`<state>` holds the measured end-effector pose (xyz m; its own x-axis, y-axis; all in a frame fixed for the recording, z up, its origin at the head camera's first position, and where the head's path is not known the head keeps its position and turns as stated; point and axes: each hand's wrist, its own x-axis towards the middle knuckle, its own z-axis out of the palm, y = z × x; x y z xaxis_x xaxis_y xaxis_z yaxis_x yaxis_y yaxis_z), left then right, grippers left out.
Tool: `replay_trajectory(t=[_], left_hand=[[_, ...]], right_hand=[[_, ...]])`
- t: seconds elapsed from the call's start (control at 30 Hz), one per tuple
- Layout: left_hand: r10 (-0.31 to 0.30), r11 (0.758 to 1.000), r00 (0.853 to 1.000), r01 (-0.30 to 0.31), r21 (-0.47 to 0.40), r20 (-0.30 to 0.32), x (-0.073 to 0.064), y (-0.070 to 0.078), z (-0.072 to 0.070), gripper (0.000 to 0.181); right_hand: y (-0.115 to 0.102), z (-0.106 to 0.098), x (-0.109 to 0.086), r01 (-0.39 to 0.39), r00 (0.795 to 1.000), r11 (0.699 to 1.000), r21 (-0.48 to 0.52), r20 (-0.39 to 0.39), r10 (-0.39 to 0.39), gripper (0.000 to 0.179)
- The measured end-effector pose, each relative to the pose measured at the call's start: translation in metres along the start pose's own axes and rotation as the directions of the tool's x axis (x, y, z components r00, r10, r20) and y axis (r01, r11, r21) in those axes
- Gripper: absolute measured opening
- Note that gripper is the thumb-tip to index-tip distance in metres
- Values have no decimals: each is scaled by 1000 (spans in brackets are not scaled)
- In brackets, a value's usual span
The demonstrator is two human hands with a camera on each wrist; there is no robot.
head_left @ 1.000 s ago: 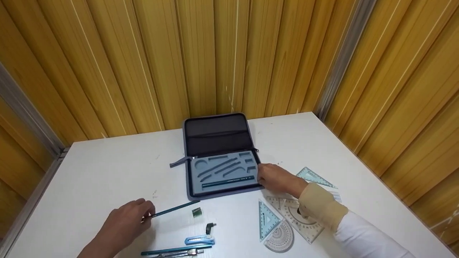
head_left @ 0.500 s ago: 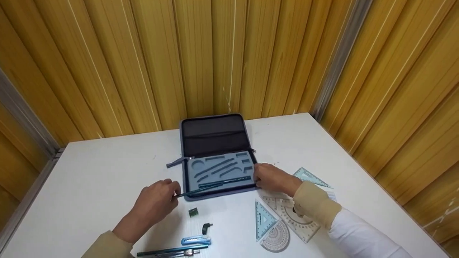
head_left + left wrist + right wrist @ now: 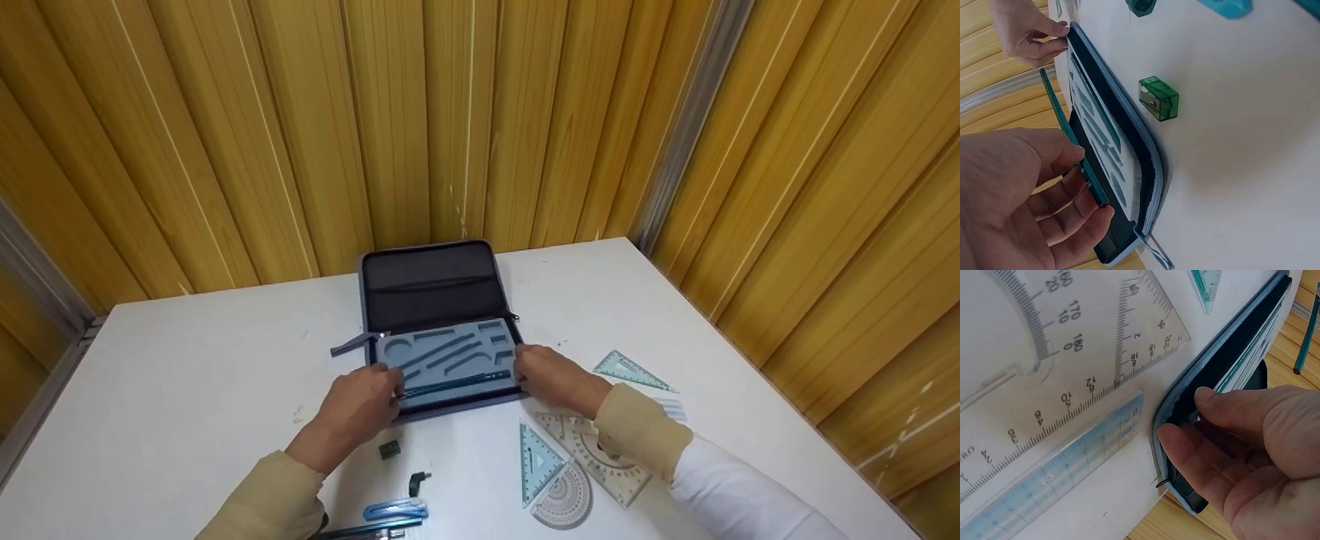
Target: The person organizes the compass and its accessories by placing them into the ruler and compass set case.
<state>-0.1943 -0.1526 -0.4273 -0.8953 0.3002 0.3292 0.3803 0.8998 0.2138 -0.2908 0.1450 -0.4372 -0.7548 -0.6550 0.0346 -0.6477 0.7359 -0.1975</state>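
My left hand [image 3: 360, 401] holds a teal pencil [image 3: 1061, 115] between thumb and fingers over the near left part of an unzipped case [image 3: 429, 304]. In the left wrist view the pencil is raised above the case's grey-blue foam insert [image 3: 435, 351], which has cut-out slots. A second teal pencil [image 3: 1098, 101] lies in the long slot at the insert's near side; in the head view the two overlap. With thumb inside and fingers at the outer edge, my right hand [image 3: 555, 375] pinches the case's right side.
Nearer me lie a green sharpener [image 3: 389, 449], a small dark clamp-like piece [image 3: 418, 484], a blue cutter [image 3: 395, 510] and partly hidden pencil and compass. On the right are set squares [image 3: 541, 461], a half-round protractor [image 3: 564, 496] and a clear ruler [image 3: 1061, 467]. Panelled walls [image 3: 420, 150] stand behind.
My left hand has carried the pencil rightward and forward from the table to over the insert. The right hand stays at the case's right side. The head view has shifted slightly.
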Motion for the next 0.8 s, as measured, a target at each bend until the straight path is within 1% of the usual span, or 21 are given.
replay_trajectory(t=[0.07,0.17,0.23,0.3,0.4,0.57,0.73,0.8], left_hand=[[12,1000,1000,-12,3,-7,4,1,4,11],[11,1000,1000,-11,8,-9,9,4,10,10],[5,1000,1000,-5,10,-8,12,6,14,9],[-9,1000,1000,9,9,6,15,8,18,7],[-21,1000,1000,21,-2,20,19,11,23,5],[-27,1000,999,27,-6,41,26,14,29,7],[-36,999,996,36,-1,81,31,17,36,10],[-37,999,996,38,-6,83,32,17,39,10]], right_hand=[[0,0,0,-5,1000,1000,3,-2,5,11],[1,-1,-1,4,1000,1000,9,-12,-4,12],[2,0,-2,39,999,999,4,-25,-39,11],[2,1,-2,65,997,998,-5,-33,-66,10],[2,1,-2,89,995,996,-15,-44,-89,10],[0,1,-3,55,998,998,-9,-38,-55,12],[-1,0,-4,16,1000,1000,-18,-21,-17,13],[0,0,-5,9,1000,1000,-15,-17,-9,14]])
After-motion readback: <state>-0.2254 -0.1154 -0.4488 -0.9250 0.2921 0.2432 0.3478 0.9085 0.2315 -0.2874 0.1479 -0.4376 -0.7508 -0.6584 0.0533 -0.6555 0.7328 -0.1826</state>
